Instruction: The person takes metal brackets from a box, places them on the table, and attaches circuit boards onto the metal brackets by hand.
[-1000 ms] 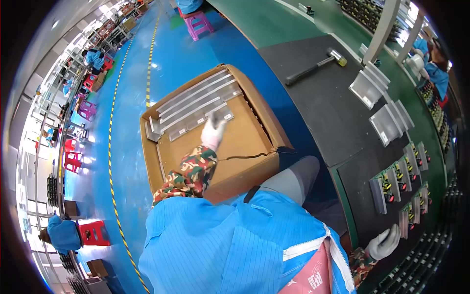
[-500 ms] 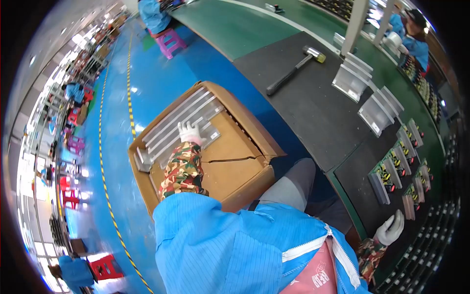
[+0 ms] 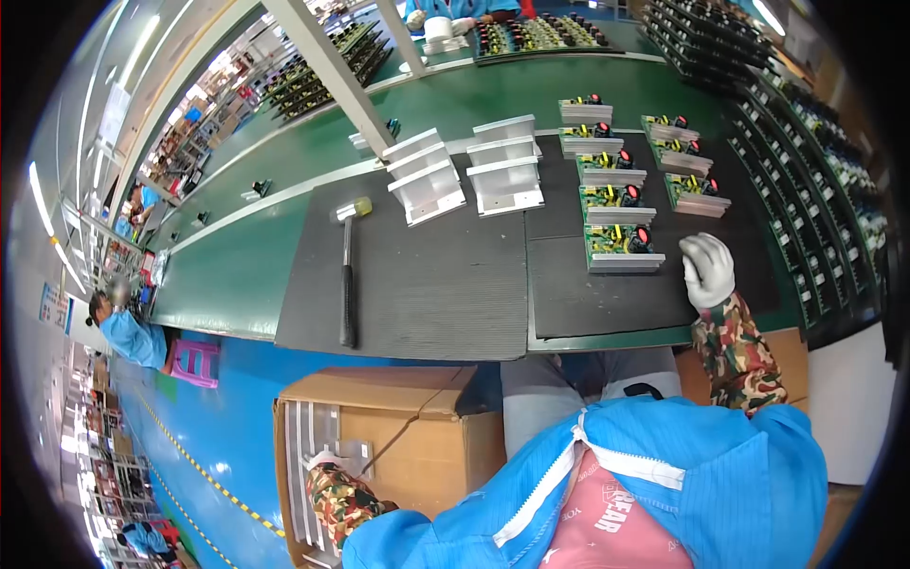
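Observation:
My left hand [image 3: 328,459], in a white glove, is down in the cardboard box [image 3: 427,398], on the silvery metal profiles. It touches a short metal piece [image 3: 356,456]; its fingers are mostly hidden. My right hand [image 3: 709,270], also gloved, is loosely curled with the thumb apart and holds nothing. It hovers at the right of the black mat [image 3: 427,303], beside the nearest circuit board [image 3: 621,242] with a metal heat sink along its front. More such boards stand behind in two columns. Two rows of bent metal profiles [image 3: 507,185] stand left of them.
A mallet [image 3: 348,275] with a black handle lies on the mat's left part. Racks of circuit boards [image 3: 787,209] rise at the right. A metal post [image 3: 332,76] stands behind the mat. Co-workers in blue sit across the bench and at left, near a purple stool [image 3: 196,363].
My view has swung from the box toward the bench. My left hand stays in the box on the metal pieces. My right hand remains beside the boards, its fingers more curled.

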Tool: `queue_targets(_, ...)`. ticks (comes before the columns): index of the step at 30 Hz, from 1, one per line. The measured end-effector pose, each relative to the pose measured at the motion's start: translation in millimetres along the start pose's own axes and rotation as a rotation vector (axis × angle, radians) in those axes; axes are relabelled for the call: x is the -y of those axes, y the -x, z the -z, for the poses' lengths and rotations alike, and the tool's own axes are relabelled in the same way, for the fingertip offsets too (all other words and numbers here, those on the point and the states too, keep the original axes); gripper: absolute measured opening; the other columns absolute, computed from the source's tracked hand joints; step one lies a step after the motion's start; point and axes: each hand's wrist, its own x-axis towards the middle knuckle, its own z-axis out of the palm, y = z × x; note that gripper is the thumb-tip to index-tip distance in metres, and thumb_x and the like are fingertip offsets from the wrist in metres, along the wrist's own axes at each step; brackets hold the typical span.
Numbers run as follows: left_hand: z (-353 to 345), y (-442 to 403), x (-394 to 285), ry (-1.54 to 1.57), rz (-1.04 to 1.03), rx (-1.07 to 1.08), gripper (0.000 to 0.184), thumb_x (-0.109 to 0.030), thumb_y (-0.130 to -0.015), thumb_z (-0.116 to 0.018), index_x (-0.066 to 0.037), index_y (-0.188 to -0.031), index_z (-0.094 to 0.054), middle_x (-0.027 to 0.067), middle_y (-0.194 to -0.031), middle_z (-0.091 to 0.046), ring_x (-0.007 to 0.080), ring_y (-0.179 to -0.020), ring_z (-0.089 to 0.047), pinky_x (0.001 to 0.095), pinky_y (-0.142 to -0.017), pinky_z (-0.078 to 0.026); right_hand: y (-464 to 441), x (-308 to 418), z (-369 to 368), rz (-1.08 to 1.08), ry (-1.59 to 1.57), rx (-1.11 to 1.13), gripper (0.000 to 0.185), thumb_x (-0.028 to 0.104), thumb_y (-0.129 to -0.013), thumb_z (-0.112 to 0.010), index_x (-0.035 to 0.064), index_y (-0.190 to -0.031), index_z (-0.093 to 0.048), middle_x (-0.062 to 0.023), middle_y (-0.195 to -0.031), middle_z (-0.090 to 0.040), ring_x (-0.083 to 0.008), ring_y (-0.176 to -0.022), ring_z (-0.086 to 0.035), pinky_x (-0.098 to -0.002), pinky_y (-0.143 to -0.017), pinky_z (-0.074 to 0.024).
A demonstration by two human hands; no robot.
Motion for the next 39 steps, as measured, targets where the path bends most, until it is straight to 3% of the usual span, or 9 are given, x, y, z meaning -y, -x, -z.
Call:
queue_targets(3,20,-1,-3,-0.025,0.010,0.117,0.080,-0.069,-0.072,-0.064,-0.016,-0.131,-0.061,0.0103,-0.139,-0.056,0.0446,-0.141,-0.030,0.0535,-0.118,-0.012,-1,2,0,0.004,0.014,0.000,0.024,0.007,-0.079,-0.065,0.0029,-0.103,-0.065,-0.0128,-0.102,-0.063,-0.0334,-0.095,-0.062,-0.0465,-0.091,-0.0509)
queue_targets(6,55,82,-38,-0.099,0.058,-0.003,0.067,-0.067,-0.074,-0.061,-0.022,-0.123,-0.068,0.0114,-0.135,-0.059,0.0358,-0.138,-0.040,0.0469,-0.119,-0.013,-2,1,1,-0.006,0.003,0.007,0.025,0.006,-0.078,-0.065,0.0030,-0.103,-0.065,-0.0127,-0.102,-0.063,-0.0336,-0.095,-0.062,-0.0466,-0.091,-0.0509)
queue_targets(11,37,117,-46,-0.149,-0.056,-0.210,0.060,-0.069,-0.071,-0.063,-0.021,-0.104,-0.076,0.0080,-0.113,-0.071,0.0349,-0.128,-0.050,0.0507,-0.119,-0.008,-1,0,0,-0.022,-0.029,0.003,0.025,0.006,-0.077,-0.065,0.0031,-0.102,-0.065,-0.0128,-0.101,-0.065,-0.0339,-0.094,-0.062,-0.0466,-0.091,-0.0509)
queue_targets(16,90,215,-50,-0.064,-0.178,-0.701,0.056,-0.059,-0.067,-0.074,-0.018,-0.105,-0.074,0.0070,-0.120,-0.066,0.0331,-0.127,-0.048,0.0548,-0.118,-0.012,0,-1,0,-0.023,-0.092,-0.008,0.023,0.006,-0.079,-0.065,0.0026,-0.102,-0.066,-0.0133,-0.101,-0.065,-0.0346,-0.093,-0.063,-0.0468,-0.091,-0.0511)
queue_targets(18,154,269,-59,0.028,-0.314,-0.992,0.050,-0.045,-0.063,-0.079,-0.013,-0.101,-0.075,0.0143,-0.110,-0.067,0.0359,-0.118,-0.053,0.0528,-0.118,-0.019,-2,0,0,-0.029,-0.111,-0.010,0.022,0.006,-0.079,-0.065,0.0024,-0.101,-0.066,-0.0134,-0.101,-0.065,-0.0346,-0.094,-0.062,-0.0468,-0.091,-0.0511)
queue_targets(22,285,336,-104,0.230,-0.720,-1.309,0.040,-0.031,-0.058,-0.081,-0.012,-0.092,-0.074,0.0119,-0.095,-0.068,0.0387,-0.101,-0.056,0.0560,-0.115,-0.023,0,0,0,-0.042,-0.149,-0.023,0.022,0.006,-0.079,-0.065,0.0021,-0.100,-0.067,-0.0134,-0.101,-0.065,-0.0343,-0.095,-0.062,-0.0470,-0.091,-0.0511)
queue_targets(26,376,334,-161,-0.060,-0.920,-1.294,0.030,-0.035,-0.058,-0.081,-0.011,-0.074,-0.073,0.0073,-0.091,-0.068,0.0337,-0.105,-0.055,0.0552,-0.116,-0.022,0,0,5,-0.058,-0.159,-0.058,0.022,0.006,-0.078,-0.065,0.0016,-0.100,-0.067,-0.0134,-0.101,-0.065,-0.0345,-0.095,-0.062,-0.0471,-0.091,-0.0513)
queue_targets(31,438,301,-258,-0.424,-1.103,-1.098,0.029,-0.045,-0.063,-0.079,-0.023,-0.082,-0.077,0.0018,-0.097,-0.067,0.0287,-0.117,-0.051,0.0510,-0.120,-0.014,0,-3,7,-0.072,-0.178,-0.091,0.023,0.005,-0.077,-0.065,0.0019,-0.099,-0.067,-0.0133,-0.100,-0.065,-0.0342,-0.094,-0.062,-0.0472,-0.091,-0.0514)
queue_targets(39,470,273,-350,-0.989,-0.945,-0.793,0.059,-0.059,-0.064,-0.073,-0.028,-0.115,-0.071,0.0016,-0.125,-0.063,0.0306,-0.134,-0.040,0.0499,-0.121,-0.008,0,-4,8,-0.119,-0.221,-0.089,0.021,0.008,-0.077,-0.065,0.0028,-0.097,-0.067,-0.0122,-0.098,-0.065,-0.0330,-0.094,-0.062,-0.0469,-0.090,-0.0516)
